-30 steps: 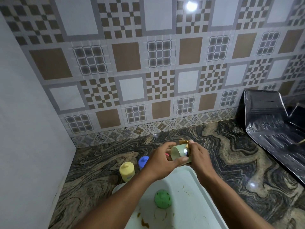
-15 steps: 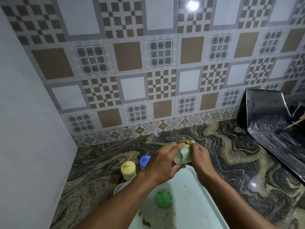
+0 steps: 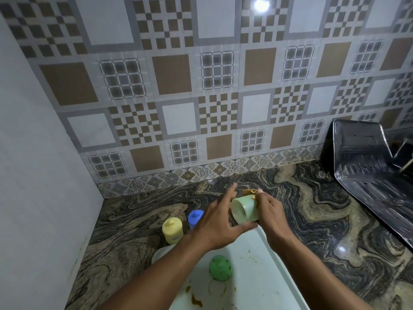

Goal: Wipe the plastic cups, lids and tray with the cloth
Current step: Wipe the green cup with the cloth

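Three cups, one lid: yellow cup and blue cup off tray edge at ten o'clock; right hand grips cloth on pale cup, left hand splayed against it.

Our left hand: fingers straight and spread, thumb beneath the pale green cup | our right hand: curled round its right end | both forearms reach in from near, converging
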Tool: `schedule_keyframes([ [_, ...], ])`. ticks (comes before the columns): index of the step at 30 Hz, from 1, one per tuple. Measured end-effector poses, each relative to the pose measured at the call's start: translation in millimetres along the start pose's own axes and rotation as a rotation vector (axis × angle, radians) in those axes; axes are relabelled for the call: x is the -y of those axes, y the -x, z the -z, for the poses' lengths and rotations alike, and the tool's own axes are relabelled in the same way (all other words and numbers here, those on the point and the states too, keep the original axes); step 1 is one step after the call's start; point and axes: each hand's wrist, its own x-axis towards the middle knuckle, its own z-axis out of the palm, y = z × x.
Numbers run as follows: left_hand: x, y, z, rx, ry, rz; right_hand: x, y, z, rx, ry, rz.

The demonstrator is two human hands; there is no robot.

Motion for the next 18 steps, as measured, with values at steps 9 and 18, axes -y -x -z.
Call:
schedule_keyframes([
  [9,2.9,5.1,-4.1,-0.043,-0.12,-0.11,-2.1,2.6,-2.1,-0.018,0.056,0.025],
  [18,4.3,4.7,-3.7,-0.057,-0.129,-0.107,2.7,6.3,-5.0,-0.016,0.047,0.04],
])
